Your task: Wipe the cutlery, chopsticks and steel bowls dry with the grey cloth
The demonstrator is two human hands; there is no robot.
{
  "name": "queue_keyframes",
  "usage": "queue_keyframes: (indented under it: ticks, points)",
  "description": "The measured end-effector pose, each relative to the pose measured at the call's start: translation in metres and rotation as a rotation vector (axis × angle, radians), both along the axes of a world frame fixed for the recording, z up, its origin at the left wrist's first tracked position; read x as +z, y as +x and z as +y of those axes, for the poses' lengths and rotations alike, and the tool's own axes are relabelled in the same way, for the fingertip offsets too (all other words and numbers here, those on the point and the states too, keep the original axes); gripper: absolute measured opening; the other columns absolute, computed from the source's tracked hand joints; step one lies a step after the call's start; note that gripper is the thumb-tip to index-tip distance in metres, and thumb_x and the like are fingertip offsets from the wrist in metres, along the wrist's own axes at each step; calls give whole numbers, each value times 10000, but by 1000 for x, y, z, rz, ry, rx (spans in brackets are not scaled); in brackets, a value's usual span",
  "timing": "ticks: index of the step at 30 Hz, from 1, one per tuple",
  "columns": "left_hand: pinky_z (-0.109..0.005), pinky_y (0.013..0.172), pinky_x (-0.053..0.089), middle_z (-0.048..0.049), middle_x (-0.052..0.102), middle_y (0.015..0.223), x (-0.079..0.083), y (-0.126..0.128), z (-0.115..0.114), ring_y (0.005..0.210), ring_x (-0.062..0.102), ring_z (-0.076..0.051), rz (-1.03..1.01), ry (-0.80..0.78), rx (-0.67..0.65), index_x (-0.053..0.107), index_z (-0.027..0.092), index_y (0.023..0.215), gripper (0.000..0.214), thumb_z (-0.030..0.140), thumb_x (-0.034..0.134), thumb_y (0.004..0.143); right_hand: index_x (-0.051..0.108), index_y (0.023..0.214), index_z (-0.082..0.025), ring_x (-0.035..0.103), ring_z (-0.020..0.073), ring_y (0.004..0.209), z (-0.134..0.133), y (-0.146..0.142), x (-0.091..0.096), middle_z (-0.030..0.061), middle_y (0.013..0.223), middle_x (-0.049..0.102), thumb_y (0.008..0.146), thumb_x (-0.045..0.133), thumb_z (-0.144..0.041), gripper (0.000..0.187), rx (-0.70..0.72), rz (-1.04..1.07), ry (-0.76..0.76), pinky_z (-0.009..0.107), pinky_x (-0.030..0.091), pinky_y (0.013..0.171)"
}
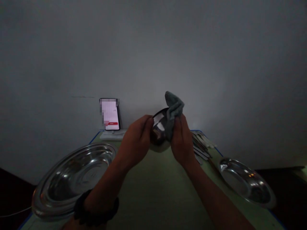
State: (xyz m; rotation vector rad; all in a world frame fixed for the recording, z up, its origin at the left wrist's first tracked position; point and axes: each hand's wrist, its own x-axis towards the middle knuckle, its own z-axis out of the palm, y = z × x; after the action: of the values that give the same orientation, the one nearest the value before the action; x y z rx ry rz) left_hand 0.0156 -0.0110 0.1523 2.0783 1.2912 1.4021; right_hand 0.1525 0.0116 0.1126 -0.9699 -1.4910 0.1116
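Observation:
A shiny metal bowl is held up over the table, tilted so that its curved metal surface faces me. My left hand grips its left edge, thumb toward me. At the bowl's right side my right hand is closed on a grey-green cloth, which it presses against the metal. Part of the cloth sticks up above the rim. The fingers behind the bowl are hidden from view.
A large metal basin stands on the green table at the left, a smaller metal bowl at the right edge. Several utensils lie behind my right hand. A phone leans on the wall above a white object.

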Motion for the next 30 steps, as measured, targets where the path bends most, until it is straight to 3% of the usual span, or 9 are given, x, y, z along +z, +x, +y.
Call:
queue_keyframes:
  ticks: [3, 7, 10, 14, 18, 23, 26, 28, 30]
  points:
    - [-207, 479, 370, 33, 523, 546, 0, 1, 3, 513, 475, -102, -274, -12, 66, 523, 182, 625, 272, 292, 443, 861, 542, 1084, -207, 544, 204, 1070, 9, 7, -3, 78, 1072, 616, 926, 206, -323, 389, 4, 166, -154, 445, 408, 950]
    - [-197, 502, 444, 22, 601, 614, -4, 6, 12, 542, 545, -101, -846, -157, 20, 563, 187, 697, 225, 258, 437, 870, 494, 1171, -199, 490, 216, 1159, 8, -11, -17, 92, 1140, 577, 925, 159, -350, 442, 7, 266, -270, 467, 372, 990]
    - [-217, 607, 512, 2, 660, 707, -9, 12, 18, 641, 616, -107, -1171, -222, -27, 593, 173, 743, 225, 189, 414, 879, 285, 1352, -215, 313, 204, 1315, 3, -32, -29, 93, 1354, 402, 929, 152, -358, 466, 19, 234, -208, 478, 284, 1065]
    - [-214, 672, 528, -15, 682, 761, -11, 19, 16, 702, 641, -104, -1282, -194, -112, 609, 145, 777, 216, 171, 421, 879, -36, 1420, -254, 118, 235, 1386, -1, -42, -40, 74, 1492, 116, 927, 205, -345, 555, -10, 101, -68, 535, 221, 1081]
    - [-207, 648, 504, 1, 657, 735, -10, 25, 6, 641, 610, -98, -1169, -182, -97, 592, 161, 785, 209, 208, 414, 885, -3, 1419, -253, 93, 261, 1385, -4, -39, -39, 90, 1494, 97, 911, 285, -322, 587, -74, 11, 69, 558, 207, 1075]
    - [-223, 692, 450, -4, 637, 788, -19, 31, 0, 746, 573, -131, -608, -113, -7, 605, 174, 834, 227, 267, 405, 890, 201, 1382, -187, 233, 225, 1342, -7, -28, -22, 131, 1438, 275, 880, 373, -296, 541, -86, -58, 132, 492, 238, 1077]
    - [-234, 650, 424, -8, 633, 763, -28, 33, 2, 697, 559, -134, -325, -117, -5, 603, 164, 843, 261, 266, 370, 897, 415, 1259, -172, 366, 215, 1264, 0, -11, -10, 120, 1335, 446, 889, 344, -312, 402, -47, -12, 16, 445, 302, 1034]
    - [-236, 588, 392, 0, 602, 666, -32, 31, 5, 614, 533, -129, -148, -121, 37, 600, 157, 770, 307, 275, 349, 902, 527, 1125, -172, 517, 209, 1091, 8, 4, -6, 104, 1153, 590, 897, 319, -344, 353, -14, 23, -141, 401, 393, 933]
    - [-240, 543, 361, 11, 567, 585, -33, 25, 10, 556, 512, -129, -22, -99, 110, 595, 162, 707, 346, 305, 348, 903, 564, 1043, -158, 583, 204, 920, 18, 16, -8, 100, 1001, 645, 895, 311, -379, 366, -21, 15, -277, 357, 441, 815]
